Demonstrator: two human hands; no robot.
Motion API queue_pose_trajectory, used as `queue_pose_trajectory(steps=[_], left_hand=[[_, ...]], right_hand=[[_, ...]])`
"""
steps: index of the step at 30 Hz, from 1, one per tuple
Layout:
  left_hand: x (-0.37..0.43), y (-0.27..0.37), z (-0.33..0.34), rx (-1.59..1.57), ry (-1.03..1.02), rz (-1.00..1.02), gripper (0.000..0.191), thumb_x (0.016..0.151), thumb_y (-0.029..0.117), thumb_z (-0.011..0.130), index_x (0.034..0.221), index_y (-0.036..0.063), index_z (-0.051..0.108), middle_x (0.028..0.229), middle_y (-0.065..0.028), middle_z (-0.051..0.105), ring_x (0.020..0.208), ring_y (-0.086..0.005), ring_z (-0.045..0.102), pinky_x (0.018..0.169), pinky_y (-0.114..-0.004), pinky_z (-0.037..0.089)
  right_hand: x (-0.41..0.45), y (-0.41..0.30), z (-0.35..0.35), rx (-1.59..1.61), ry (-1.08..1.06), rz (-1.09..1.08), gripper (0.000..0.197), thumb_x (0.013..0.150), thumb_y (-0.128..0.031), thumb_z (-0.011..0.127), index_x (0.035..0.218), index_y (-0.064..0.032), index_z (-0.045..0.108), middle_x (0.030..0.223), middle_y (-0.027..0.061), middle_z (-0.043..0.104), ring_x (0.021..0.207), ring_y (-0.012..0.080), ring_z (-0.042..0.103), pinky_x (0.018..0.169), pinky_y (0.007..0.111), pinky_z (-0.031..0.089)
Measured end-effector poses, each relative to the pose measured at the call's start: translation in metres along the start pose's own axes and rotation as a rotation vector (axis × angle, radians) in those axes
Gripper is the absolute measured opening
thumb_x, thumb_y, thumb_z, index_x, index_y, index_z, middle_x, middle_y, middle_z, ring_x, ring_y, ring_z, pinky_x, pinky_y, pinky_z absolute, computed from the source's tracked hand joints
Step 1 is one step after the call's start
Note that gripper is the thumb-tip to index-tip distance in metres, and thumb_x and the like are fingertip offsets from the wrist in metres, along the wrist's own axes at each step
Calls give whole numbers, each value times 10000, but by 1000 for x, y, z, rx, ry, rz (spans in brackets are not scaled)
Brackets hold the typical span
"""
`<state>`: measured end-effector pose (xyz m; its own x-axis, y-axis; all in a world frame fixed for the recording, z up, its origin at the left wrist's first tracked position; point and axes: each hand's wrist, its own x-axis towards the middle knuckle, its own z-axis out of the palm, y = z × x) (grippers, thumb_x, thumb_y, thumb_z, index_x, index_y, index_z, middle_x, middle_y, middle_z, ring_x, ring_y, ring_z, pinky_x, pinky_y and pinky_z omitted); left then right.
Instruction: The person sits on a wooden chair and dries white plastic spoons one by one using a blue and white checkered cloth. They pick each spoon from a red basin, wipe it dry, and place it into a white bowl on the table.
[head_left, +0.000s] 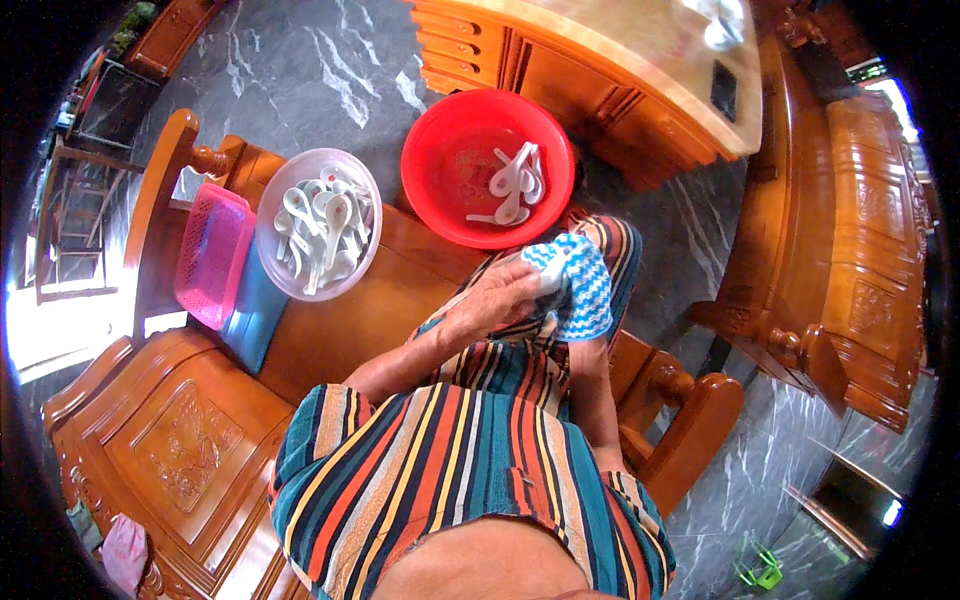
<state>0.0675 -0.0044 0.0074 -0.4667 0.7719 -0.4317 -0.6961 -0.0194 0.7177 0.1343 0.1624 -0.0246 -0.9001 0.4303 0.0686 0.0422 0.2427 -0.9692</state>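
Observation:
My left hand (507, 294) grips a white spoon (553, 271), its bowl end against a blue-and-white zigzag cloth (583, 285). The cloth covers most of my right hand (576, 322), whose fingers are hidden, so its exact grip does not show. Both hands are together over my striped lap. Just beyond them stands a red plastic basin (450, 169) with several white spoons (510, 178) at its right side. To the left, a translucent whitish bowl (273, 255) holds a heap of white spoons (337, 214), some with small red marks.
A pink perforated basket (216, 255) leans by the left armrest of the carved wooden bench (337, 330), over a blue item (259, 315). A wooden cabinet with a stone-look top (637, 45) stands beyond the basin. Another carved bench (874, 247) is at the right.

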Motion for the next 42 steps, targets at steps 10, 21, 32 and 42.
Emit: queue_pose_trajectory(steps=[10,21,32,42], left_hand=[[-1,-29,-12,92,-176,150,292,1086,300,477,1035,34,588,656,60,391,509,-47,332,431,-218,229],[7,-12,11,577,431,427,113,1017,103,567,1039,5,516,797,-185,591,732,-299,608,671,-426,481],[-10,7,1,778,283,529,120,921,31,599,1038,26,574,817,-214,584,750,-401,616,672,-468,481],[-9,26,-21,1196,122,717,483,927,75,568,1404,151,554,944,-225,704,797,-419,693,674,-505,550]], right_hand=[[-7,1,-9,-20,36,10,361,990,-141,582,1315,17,569,1164,150,673,1047,271,672,907,368,540],[-26,56,31,-671,-27,-249,203,902,-54,621,1097,-10,660,958,165,692,890,333,683,742,402,555],[-16,49,8,-347,-168,75,397,980,-259,531,1346,-104,543,1264,153,591,1189,299,567,1021,422,469],[10,42,-20,-644,-268,-313,496,874,-263,645,1305,-42,536,1219,198,575,1105,431,560,936,517,463]])
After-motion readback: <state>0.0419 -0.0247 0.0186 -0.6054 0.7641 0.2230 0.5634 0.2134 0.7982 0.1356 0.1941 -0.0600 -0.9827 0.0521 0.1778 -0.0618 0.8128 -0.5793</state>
